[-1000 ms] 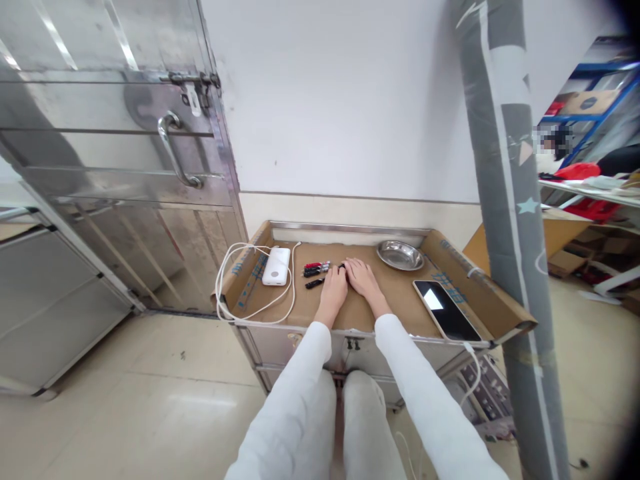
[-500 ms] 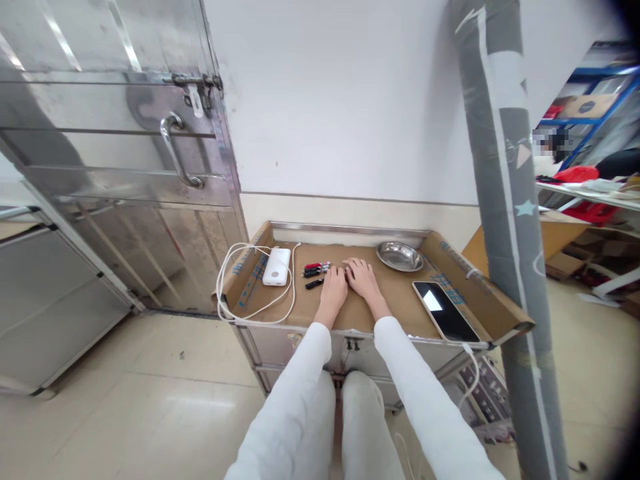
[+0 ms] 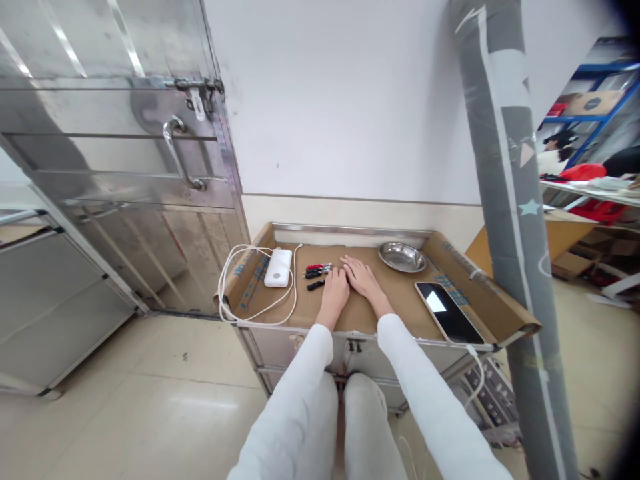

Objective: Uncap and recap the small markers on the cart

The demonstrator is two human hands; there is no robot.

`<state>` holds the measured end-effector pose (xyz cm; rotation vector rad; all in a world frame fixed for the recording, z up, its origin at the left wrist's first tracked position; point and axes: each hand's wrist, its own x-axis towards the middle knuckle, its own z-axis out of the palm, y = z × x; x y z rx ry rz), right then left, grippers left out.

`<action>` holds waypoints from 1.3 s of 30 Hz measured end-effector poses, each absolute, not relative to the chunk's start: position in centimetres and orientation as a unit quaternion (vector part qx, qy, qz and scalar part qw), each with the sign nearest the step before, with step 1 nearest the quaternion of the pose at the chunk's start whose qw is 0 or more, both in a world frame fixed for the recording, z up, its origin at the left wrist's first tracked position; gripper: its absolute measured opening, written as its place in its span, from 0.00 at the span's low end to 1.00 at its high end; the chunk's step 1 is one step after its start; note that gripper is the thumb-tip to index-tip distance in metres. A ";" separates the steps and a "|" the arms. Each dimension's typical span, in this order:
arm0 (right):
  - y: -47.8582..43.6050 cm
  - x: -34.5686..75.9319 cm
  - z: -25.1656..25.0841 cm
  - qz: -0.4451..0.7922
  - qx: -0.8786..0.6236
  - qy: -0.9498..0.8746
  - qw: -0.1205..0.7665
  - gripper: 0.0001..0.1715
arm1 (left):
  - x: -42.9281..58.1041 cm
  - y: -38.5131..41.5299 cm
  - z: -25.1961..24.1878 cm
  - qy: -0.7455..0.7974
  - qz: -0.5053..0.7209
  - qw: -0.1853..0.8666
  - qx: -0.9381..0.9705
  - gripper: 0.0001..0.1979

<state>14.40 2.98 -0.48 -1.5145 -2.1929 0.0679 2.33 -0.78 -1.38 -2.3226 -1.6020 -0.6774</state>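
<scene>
My left hand point(image 3: 337, 289) lies palm down on the cardboard-covered top point(image 3: 320, 312), its fingers stretched forward. Just to its left are several red and black pens point(image 3: 318, 270) in a small cluster. A separate black piece point(image 3: 315, 285), perhaps a pen or its cap, lies nearer me and runs up to the hand's edge. My right hand point(image 3: 364, 278) rests flat beside the left one, fingers extended and holding nothing. Beyond it, to the right, sits a round shiny metal dish point(image 3: 402, 257). Whether anything lies beneath my palms is hidden.
A white power bank point(image 3: 278, 268) with a looped white cable point(image 3: 260, 312) lies at the left. On the right is a phone point(image 3: 449, 312) with a cable. Raised cardboard sides point(image 3: 475, 283) border the top. A grey wrapped roll point(image 3: 520, 200) leans at right; a metal door point(image 3: 120, 153) stands left.
The camera view has shifted very slightly. Both hands stay resting on the cardboard, and the pens, dish, power bank and phone keep their places.
</scene>
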 end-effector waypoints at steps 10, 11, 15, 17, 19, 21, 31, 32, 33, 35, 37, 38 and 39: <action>4.7 14.3 -0.8 0.045 -0.560 -0.801 0.207 0.28 | 2.5 -0.4 -1.6 -0.550 -0.247 0.108 -0.791 0.16; 4.8 14.3 -0.9 0.039 -0.556 -0.803 0.210 0.27 | 2.5 -0.4 -1.6 -0.549 -0.251 0.105 -0.790 0.16; 4.7 14.3 -0.9 0.028 -0.555 -0.793 0.250 0.24 | 2.4 -0.4 -1.6 -0.551 -0.257 0.092 -0.789 0.15; 4.7 14.3 -0.8 0.027 -0.556 -0.789 0.262 0.23 | 2.4 -0.5 -1.4 -0.557 -0.255 0.081 -0.786 0.13; 4.6 14.3 -0.8 0.019 -0.565 -0.780 0.269 0.23 | 2.4 -0.6 -1.2 -0.558 -0.252 0.075 -0.787 0.12; 4.5 14.3 -0.8 0.006 -0.580 -0.768 0.272 0.24 | 2.4 -0.7 -1.1 -0.556 -0.250 0.072 -0.790 0.10; 4.4 14.4 -0.8 -0.016 -0.592 -0.750 0.295 0.23 | 2.3 -0.6 -1.1 -0.559 -0.265 0.045 -0.784 0.08; 4.2 14.6 -0.7 -0.026 -0.594 -0.743 0.307 0.23 | 2.3 -0.7 -1.1 -0.559 -0.268 0.043 -0.784 0.08; 4.0 14.7 -0.6 -0.038 -0.595 -0.737 0.317 0.23 | 2.3 -0.7 -1.1 -0.557 -0.271 0.041 -0.784 0.07; 3.4 14.9 -0.5 -0.056 -0.591 -0.737 0.324 0.22 | 2.3 -0.7 -1.1 -0.555 -0.276 0.039 -0.783 0.07; 2.5 15.1 -0.4 -0.060 -0.576 -0.750 0.320 0.18 | 2.3 -0.7 -1.1 -0.554 -0.276 0.041 -0.785 0.07; 2.1 15.2 -0.4 -0.055 -0.567 -0.759 0.317 0.17 | 2.2 -0.6 -1.2 -0.552 -0.275 0.043 -0.786 0.08; 1.7 15.3 -0.5 -0.049 -0.558 -0.767 0.313 0.16 | 2.2 -0.6 -1.3 -0.551 -0.277 0.045 -0.786 0.08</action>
